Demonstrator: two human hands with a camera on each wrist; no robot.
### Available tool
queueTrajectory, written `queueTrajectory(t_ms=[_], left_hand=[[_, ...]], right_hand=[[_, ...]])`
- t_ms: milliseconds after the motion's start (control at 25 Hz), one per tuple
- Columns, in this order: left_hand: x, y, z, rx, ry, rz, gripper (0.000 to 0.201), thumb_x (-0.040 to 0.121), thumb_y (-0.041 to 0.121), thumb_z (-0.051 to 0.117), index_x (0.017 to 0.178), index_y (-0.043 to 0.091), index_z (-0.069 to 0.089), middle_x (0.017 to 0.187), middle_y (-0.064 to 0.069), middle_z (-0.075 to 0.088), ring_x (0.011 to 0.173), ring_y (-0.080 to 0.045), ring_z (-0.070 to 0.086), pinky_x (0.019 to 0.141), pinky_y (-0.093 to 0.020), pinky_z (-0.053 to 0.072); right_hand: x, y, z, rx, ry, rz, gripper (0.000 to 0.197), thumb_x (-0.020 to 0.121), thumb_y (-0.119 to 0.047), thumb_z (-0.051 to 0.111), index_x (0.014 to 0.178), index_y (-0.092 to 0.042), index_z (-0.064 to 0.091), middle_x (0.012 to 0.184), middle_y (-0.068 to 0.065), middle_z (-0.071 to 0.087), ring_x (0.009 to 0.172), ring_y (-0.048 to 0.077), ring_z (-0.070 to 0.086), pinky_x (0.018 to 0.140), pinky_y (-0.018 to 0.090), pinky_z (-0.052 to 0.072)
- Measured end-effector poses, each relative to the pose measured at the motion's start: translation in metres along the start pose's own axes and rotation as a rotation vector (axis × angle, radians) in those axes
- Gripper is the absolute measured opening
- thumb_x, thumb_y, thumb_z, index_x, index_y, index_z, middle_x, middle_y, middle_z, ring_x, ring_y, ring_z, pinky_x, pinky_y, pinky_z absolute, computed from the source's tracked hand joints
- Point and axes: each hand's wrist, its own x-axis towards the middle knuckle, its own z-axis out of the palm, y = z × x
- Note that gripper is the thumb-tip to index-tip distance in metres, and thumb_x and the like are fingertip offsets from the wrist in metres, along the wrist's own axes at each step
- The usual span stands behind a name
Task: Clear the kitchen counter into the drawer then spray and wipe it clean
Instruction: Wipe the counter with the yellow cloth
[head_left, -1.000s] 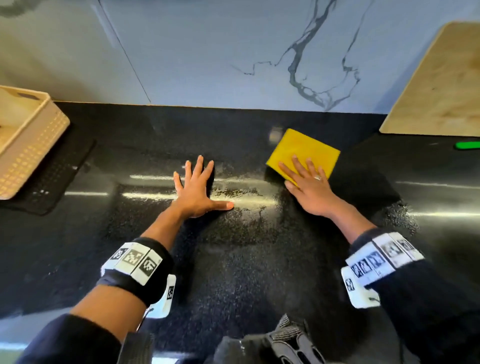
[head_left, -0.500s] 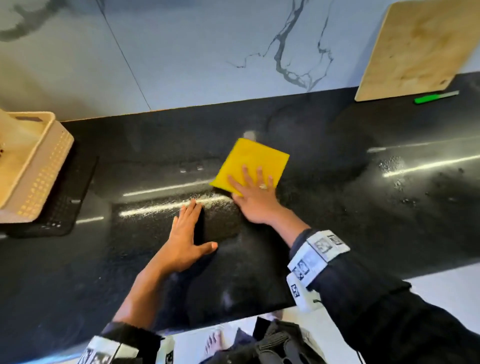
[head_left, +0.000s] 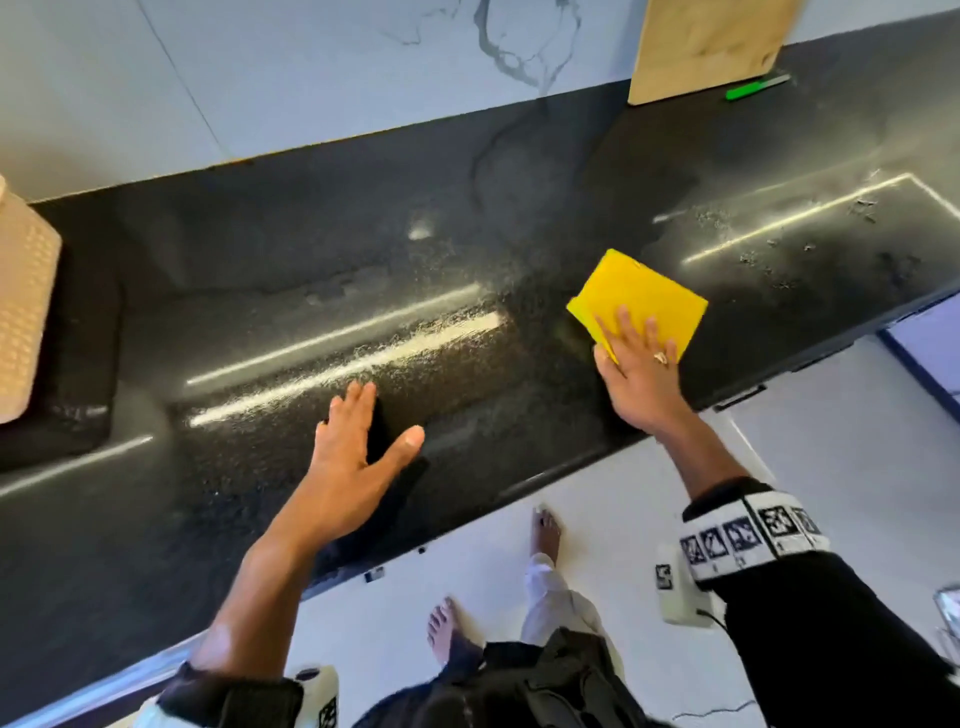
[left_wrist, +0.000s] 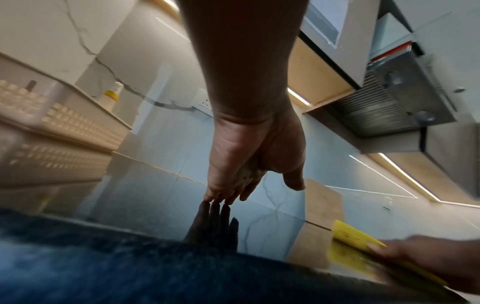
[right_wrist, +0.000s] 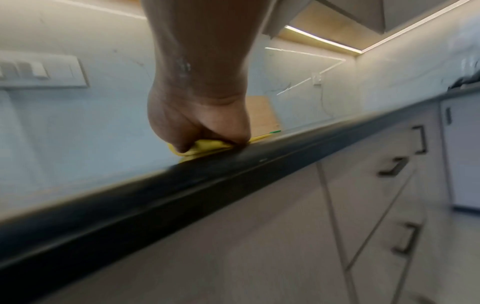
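**Wiping the wet black tabletop, cloth near the front edge**

At the far left a cream perforated basket sits on a dark mat, likely parked there to keep the middle free for wiping. The black tabletop shows wet streaks and speckled spray under the strip-light reflections.

The left hand is open, fingers straight and close together, thumb splayed to the side; in the left wrist view only the fingertips touch the glossy surface. It looks like a brace to steady the body while the other arm reaches.

Further right, the right hand presses flat on the near half of the folded yellow cloth, fingers extended and slightly spread, holding nothing by pinch. Flat pressure keeps the cloth in full contact. The cloth lies near the front edge, right of centre.

Beyond it, droplets and smears remain on the right stretch, so wiping seems unfinished. A wooden cutting board leans on the marbled backsplash, a green-handled tool just beside it. Pale drawers with bar handles sit below.
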Motion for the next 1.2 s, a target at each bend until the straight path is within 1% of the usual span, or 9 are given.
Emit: queueTrajectory(t_ms=[120,240,320,440,520,720,880,1000,1200], left_hand=[[-0.011,-0.018,0.018,0.168,0.098,0.065,0.095,0.082,0.083,0.013,0.156,0.025,0.003,0.162,0.012,-0.01,0.147,-0.004,-0.017,0.12,-0.035,-0.014],[-0.027,-0.033,0.033,0.528,0.247,0.174,0.084,0.092,0.073,0.006,0.156,0.019,0.012,0.164,0.003,0.0,0.151,-0.015,-0.006,0.121,-0.046,-0.01],[-0.031,-0.037,0.036,0.582,0.271,0.201,0.077,0.096,0.068,0.009,0.155,0.021,0.019,0.164,-0.001,0.006,0.151,-0.019,-0.002,0.121,-0.049,-0.003],[-0.03,-0.034,0.035,0.588,0.31,0.184,0.073,0.097,0.066,0.009,0.155,0.025,0.021,0.164,0.0,0.006,0.151,-0.018,-0.004,0.121,-0.05,-0.002],[-0.028,-0.032,0.037,0.572,0.322,0.205,0.073,0.097,0.065,0.009,0.154,0.023,0.024,0.164,0.0,0.009,0.151,-0.018,-0.002,0.121,-0.049,-0.001],[-0.032,-0.04,0.034,0.328,0.414,0.298,0.072,0.098,0.063,0.017,0.149,0.016,0.037,0.161,-0.001,0.023,0.151,-0.015,0.009,0.122,-0.048,0.004],[-0.063,-0.05,0.015,0.192,0.568,0.194,0.071,0.098,0.062,0.02,0.149,0.016,0.036,0.161,0.0,0.023,0.151,-0.014,0.005,0.122,-0.045,0.003],[-0.107,-0.09,0.003,0.129,0.764,0.01,0.072,0.098,0.063,0.018,0.15,0.016,0.034,0.161,0.001,0.021,0.151,-0.014,0.004,0.122,-0.044,0.003],[-0.16,-0.137,-0.007,-0.058,1.01,-0.237,0.08,0.094,0.07,0.015,0.15,0.016,0.033,0.162,0.0,0.02,0.151,-0.014,0.006,0.121,-0.049,0.007]], right_hand=[[-0.062,-0.076,0.05,-0.045,0.058,-0.29,0.063,0.097,-0.053,0.013,0.152,-0.028,0.033,0.162,0.012,0.021,0.145,0.05,0.017,0.112,0.068,0.021],[-0.143,-0.104,0.077,-0.144,-0.039,-0.793,0.051,0.104,-0.039,0.03,0.154,-0.035,0.021,0.165,0.001,0.01,0.151,0.035,0.004,0.121,0.052,0.003],[-0.135,-0.053,0.063,-0.072,0.004,-0.776,0.053,0.103,-0.035,0.034,0.154,-0.038,0.021,0.165,-0.003,0.013,0.152,0.027,0.004,0.121,0.05,0.005],[-0.108,0.01,0.041,0.02,0.211,-0.289,0.048,0.105,-0.043,0.023,0.153,-0.037,0.025,0.163,0.002,0.022,0.151,0.033,0.013,0.115,0.062,0.017],[-0.115,-0.017,0.054,0.078,0.211,-0.14,0.054,0.105,-0.048,0.015,0.153,-0.029,0.031,0.163,0.007,0.02,0.149,0.04,0.011,0.115,0.065,0.014],[-0.17,-0.107,0.086,-0.096,-0.061,-0.917,0.047,0.105,-0.037,0.032,0.151,-0.027,0.031,0.165,0.002,0.01,0.152,0.033,0.003,0.121,0.05,0.003],[-0.112,-0.1,0.068,-0.023,0.026,-0.538,0.053,0.102,-0.042,0.026,0.154,-0.029,0.028,0.163,0.005,0.018,0.149,0.04,0.012,0.116,0.059,0.019],[-0.081,-0.177,0.074,-0.09,-0.119,-0.289,0.056,0.104,-0.043,0.021,0.157,-0.028,0.012,0.165,0.008,-0.003,0.148,0.046,-0.007,0.118,0.058,0.001],[-0.154,-0.325,0.115,-0.273,-0.424,-1.045,0.062,0.105,-0.035,0.033,0.158,-0.027,0.002,0.164,0.008,-0.015,0.146,0.045,-0.019,0.118,0.056,-0.01]])
